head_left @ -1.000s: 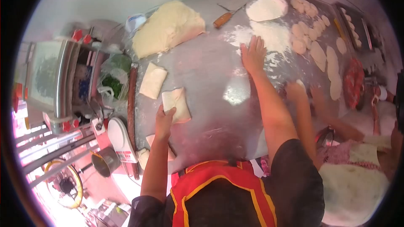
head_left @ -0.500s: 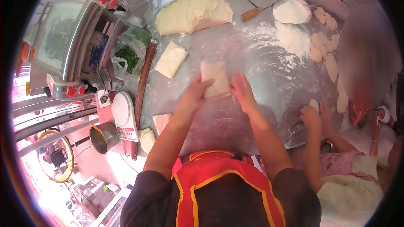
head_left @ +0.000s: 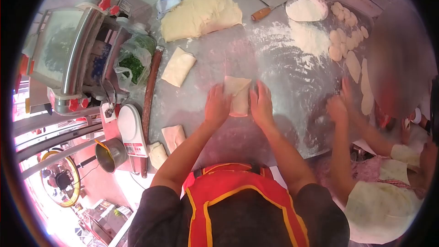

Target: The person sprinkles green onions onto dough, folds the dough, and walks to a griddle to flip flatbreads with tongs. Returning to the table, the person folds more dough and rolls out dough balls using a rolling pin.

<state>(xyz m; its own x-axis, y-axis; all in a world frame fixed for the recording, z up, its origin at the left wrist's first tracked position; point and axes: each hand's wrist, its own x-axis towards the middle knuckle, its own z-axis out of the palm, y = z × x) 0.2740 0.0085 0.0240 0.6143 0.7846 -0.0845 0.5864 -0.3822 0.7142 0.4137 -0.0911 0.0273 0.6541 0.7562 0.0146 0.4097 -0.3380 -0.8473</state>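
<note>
A folded piece of dough (head_left: pixel 238 95) lies on the metal table in front of me, one corner flap showing across its top. My left hand (head_left: pixel 217 105) rests along the dough's left side with its fingers stretched out. Against or close to the right side, my right hand (head_left: pixel 261 105) lies with fingers extended too; whether it touches cannot be made out. Farther left sits another folded dough piece (head_left: pixel 179 67). Two more, a dough packet (head_left: pixel 173 138) and a paler dough packet (head_left: pixel 157 155), are near my left forearm.
A large dough mass (head_left: pixel 201 14), a scraper (head_left: pixel 261 14) and a flour pile (head_left: pixel 306 7) stand at the back. Along the left are a rolling pin (head_left: pixel 151 96), a white scale (head_left: pixel 131 126) and a dough-rolling machine (head_left: pixel 68 55). A co-worker's hands (head_left: pixel 340 105) work at right, near several dough pieces (head_left: pixel 338 41).
My left fingers have come off the dough's top and straightened along its side. Both hands now flank the dough, which looks narrower and slightly turned. The co-worker's hands have shifted away from that person.
</note>
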